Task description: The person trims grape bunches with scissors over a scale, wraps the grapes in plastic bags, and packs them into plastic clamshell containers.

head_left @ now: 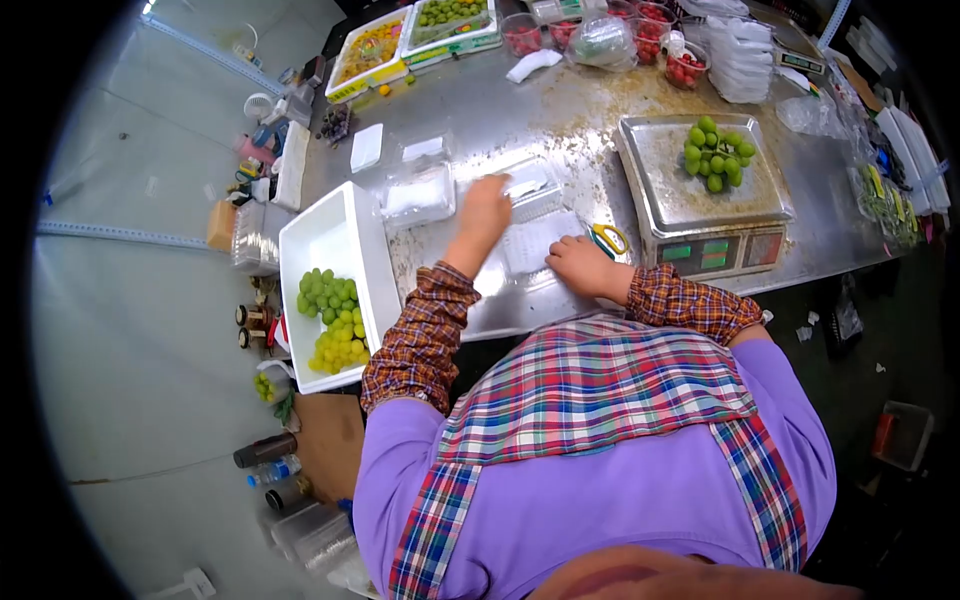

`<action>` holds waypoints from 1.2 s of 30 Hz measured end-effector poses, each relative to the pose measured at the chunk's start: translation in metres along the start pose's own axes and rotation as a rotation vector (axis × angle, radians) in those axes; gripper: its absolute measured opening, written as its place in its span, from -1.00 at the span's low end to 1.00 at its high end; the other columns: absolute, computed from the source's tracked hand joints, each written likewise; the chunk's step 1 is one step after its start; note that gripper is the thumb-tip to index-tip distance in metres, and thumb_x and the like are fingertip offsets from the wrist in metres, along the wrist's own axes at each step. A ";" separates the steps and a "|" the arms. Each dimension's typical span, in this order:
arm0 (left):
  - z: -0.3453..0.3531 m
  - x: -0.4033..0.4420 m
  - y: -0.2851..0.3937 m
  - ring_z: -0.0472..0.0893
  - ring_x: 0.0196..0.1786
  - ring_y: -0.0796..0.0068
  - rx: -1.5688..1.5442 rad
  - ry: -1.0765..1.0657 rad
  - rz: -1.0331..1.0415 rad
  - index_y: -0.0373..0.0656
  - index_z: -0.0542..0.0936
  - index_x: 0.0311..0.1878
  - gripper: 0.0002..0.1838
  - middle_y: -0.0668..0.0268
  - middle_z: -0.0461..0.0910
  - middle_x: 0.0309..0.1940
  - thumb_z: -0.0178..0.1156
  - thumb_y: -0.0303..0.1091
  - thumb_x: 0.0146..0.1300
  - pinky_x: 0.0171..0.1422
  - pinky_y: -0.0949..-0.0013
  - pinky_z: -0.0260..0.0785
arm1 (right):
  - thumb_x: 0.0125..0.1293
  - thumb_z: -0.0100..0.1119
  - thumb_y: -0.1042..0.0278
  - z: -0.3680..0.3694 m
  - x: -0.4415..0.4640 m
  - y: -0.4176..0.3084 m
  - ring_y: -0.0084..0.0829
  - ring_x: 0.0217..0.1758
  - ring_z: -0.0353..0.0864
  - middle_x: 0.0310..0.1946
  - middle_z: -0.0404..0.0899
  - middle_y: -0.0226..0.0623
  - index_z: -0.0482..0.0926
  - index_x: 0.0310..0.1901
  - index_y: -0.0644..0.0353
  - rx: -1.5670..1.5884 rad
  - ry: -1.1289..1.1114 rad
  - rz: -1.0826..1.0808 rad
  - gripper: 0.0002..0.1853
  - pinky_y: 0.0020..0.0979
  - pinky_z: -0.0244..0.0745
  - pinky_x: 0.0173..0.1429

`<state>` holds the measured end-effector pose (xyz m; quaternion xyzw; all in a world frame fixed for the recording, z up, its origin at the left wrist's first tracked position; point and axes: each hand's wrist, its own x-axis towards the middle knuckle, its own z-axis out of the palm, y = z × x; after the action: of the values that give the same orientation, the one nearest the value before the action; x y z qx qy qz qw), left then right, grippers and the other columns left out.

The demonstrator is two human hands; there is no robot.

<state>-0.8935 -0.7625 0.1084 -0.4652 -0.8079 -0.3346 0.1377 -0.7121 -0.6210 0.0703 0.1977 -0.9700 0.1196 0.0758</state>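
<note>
An open clear plastic clamshell box (540, 207) lies on the metal table in front of me, with a white pad (535, 243) in its near half. My left hand (485, 215) is closed at the left edge of the far half; whatever its fingers pinch is hidden. At the right edge of the near half, my right hand (583, 266) grips the box with bent fingers. Scissors (610, 238) with yellow and green handles lie just beyond my right hand. A bunch of green grapes (718, 155) rests on the pan of a digital scale (650, 190) to the right.
A white foam box (342, 210) with green and yellowish grapes stands at left. Other clear boxes (418, 195) with white pads lie beside it. Fruit trays (368, 55), tubs of red fruit (685, 66) and stacked plastic containers (740, 60) line the far side.
</note>
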 end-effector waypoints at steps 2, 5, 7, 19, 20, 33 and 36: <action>0.015 -0.019 0.032 0.58 -0.18 0.01 -0.135 -0.230 -0.018 -0.19 0.62 -0.22 -0.81 0.05 0.61 -0.28 0.07 -0.47 0.12 -0.08 0.11 0.43 | -0.05 0.13 0.46 -0.002 -0.003 -0.006 -0.26 -0.15 0.47 -0.31 0.49 -0.29 0.55 -0.35 0.15 -0.013 0.070 -0.041 -0.84 -0.30 0.35 -0.11; 0.038 -0.033 0.041 0.59 -0.18 0.03 -0.272 -0.532 -0.027 -0.17 0.65 -0.22 -0.80 0.07 0.63 -0.31 0.13 -0.45 0.07 -0.04 0.14 0.44 | -0.02 0.11 0.49 -0.006 -0.008 -0.015 -0.23 -0.17 0.52 -0.28 0.51 -0.24 0.56 -0.31 0.19 -0.005 -0.031 0.012 -0.82 -0.27 0.40 -0.10; 0.053 -0.041 0.032 0.59 -0.14 0.07 -0.259 -0.639 0.014 -0.13 0.66 -0.19 -0.77 0.09 0.63 -0.26 0.18 -0.43 0.04 0.01 0.17 0.43 | -0.02 0.11 0.53 0.004 -0.010 -0.014 -0.17 -0.18 0.54 -0.24 0.51 -0.18 0.54 -0.23 0.24 0.080 0.133 0.011 -0.76 -0.21 0.45 -0.14; -0.057 -0.013 -0.060 0.54 0.00 0.08 0.194 -0.203 -0.072 -0.16 0.62 -0.08 -0.59 0.15 0.62 -0.10 0.07 -0.61 -0.07 0.15 0.17 0.36 | 0.05 0.14 0.48 -0.005 -0.001 -0.016 -0.18 0.01 0.45 -0.07 0.47 -0.19 0.50 -0.04 0.19 -0.100 0.094 0.008 -0.64 -0.16 0.38 0.02; -0.061 -0.017 -0.061 0.53 -0.02 0.06 0.223 -0.190 -0.064 -0.16 0.62 -0.10 -0.60 0.14 0.62 -0.11 0.06 -0.62 -0.07 0.13 0.16 0.36 | 0.06 0.13 0.46 0.003 0.001 -0.012 -0.19 0.01 0.47 -0.07 0.50 -0.21 0.50 -0.02 0.19 -0.077 -0.013 0.043 -0.63 -0.18 0.39 0.04; -0.068 -0.052 0.019 0.45 0.19 0.07 -0.982 0.215 -1.061 -0.34 0.27 0.29 -0.35 -0.01 0.43 0.14 0.06 0.00 0.35 0.18 0.09 0.38 | 0.38 0.04 0.23 -0.116 -0.024 0.025 -0.37 0.05 0.53 0.02 0.54 -0.27 0.44 0.12 0.25 1.965 0.224 0.266 -0.64 -0.27 0.43 0.16; -0.062 -0.063 0.055 0.31 0.30 -0.13 -1.880 -0.201 -1.021 -0.28 0.07 0.40 -0.15 -0.08 0.19 0.31 -0.08 0.27 0.33 0.26 -0.14 0.31 | 0.32 0.10 0.24 -0.111 -0.066 0.026 -0.29 0.24 0.44 0.18 0.45 -0.19 0.26 0.30 0.25 2.256 0.304 0.155 -0.44 -0.16 0.32 0.32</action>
<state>-0.8192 -0.8264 0.1434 -0.0177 -0.3332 -0.8001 -0.4984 -0.6512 -0.5448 0.1588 0.0760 -0.3000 0.9502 -0.0358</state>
